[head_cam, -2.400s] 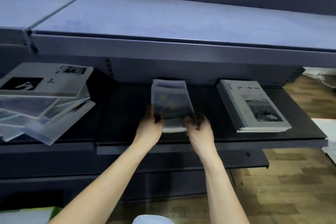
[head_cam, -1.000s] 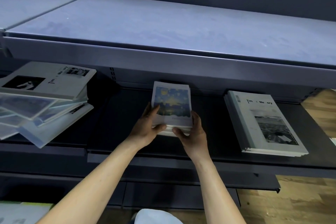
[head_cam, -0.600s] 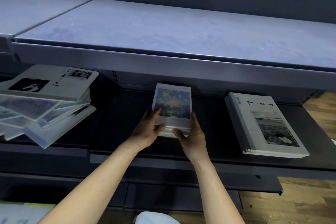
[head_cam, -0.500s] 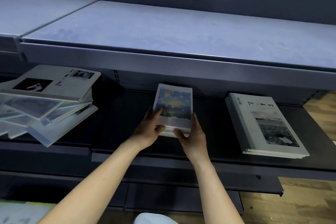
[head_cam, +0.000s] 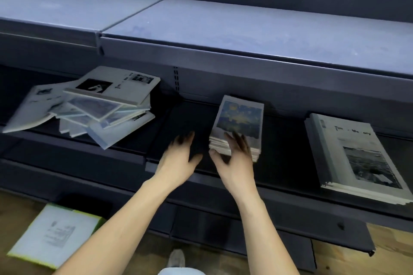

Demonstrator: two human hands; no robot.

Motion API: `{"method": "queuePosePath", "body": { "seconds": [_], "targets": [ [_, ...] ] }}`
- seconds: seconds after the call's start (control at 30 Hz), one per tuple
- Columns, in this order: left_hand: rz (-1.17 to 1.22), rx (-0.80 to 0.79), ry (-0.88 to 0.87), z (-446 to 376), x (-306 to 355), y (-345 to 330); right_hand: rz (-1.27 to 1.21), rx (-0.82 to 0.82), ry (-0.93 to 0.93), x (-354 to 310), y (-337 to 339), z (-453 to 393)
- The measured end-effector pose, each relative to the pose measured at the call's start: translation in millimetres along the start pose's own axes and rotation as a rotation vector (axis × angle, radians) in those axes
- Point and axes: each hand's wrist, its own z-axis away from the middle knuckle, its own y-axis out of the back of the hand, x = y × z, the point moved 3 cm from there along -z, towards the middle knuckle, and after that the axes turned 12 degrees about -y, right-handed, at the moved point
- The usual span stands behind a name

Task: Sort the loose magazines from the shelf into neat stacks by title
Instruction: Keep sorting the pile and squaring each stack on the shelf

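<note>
Item: small stack of painted-cover magazines (head_cam: 240,124), squared and lying flat on the dark shelf (head_cam: 190,116), directly ahead of the right hand (head_cam: 234,161). Change noted: half a second ago both hands clasped this stack at its near corners; now the left hand (head_cam: 180,156) has come off it and hovers over bare shelf just to the stack's left, fingers spread and empty, blurred with motion. The right hand is open too, fingertips lying on the stack's near edge and cover, resting rather than gripping. Reading: this title's stack appears finished and set down, and the hands seem to be releasing it. Item: neat stack of larger grey magazines (head_cam: 355,154), well to the right of the right hand, edges aligned, untouched. Item: loose heap of mixed magazines (head_cam: 93,105), well to the left of the left hand, fanned and overlapping at odd angles, both large grey covers and smaller painted ones visible in it. Remaining work, by judgement: this heap is still unsorted, and the left hand's position suggests it is the next source. Item: pale booklet with green edge (head_cam: 55,233) on the floor (head_cam: 391,245), below the left forearm.
</note>
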Motion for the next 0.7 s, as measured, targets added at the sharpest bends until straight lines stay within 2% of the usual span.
{"method": "queuePosePath", "body": {
  "seconds": [0.2,0.47,0.7],
  "targets": [
    [-0.201,0.115,0.050,32,-30,27,0.052,-0.102,0.047,-23,-32,18],
    [-0.187,0.203,0.124,54,-76,60,0.079,-0.142,0.096,-65,-77,22],
    [-0.164,0.253,0.132,76,-127,107,-0.052,-0.223,0.078,-133,-136,36]
  ]
}}
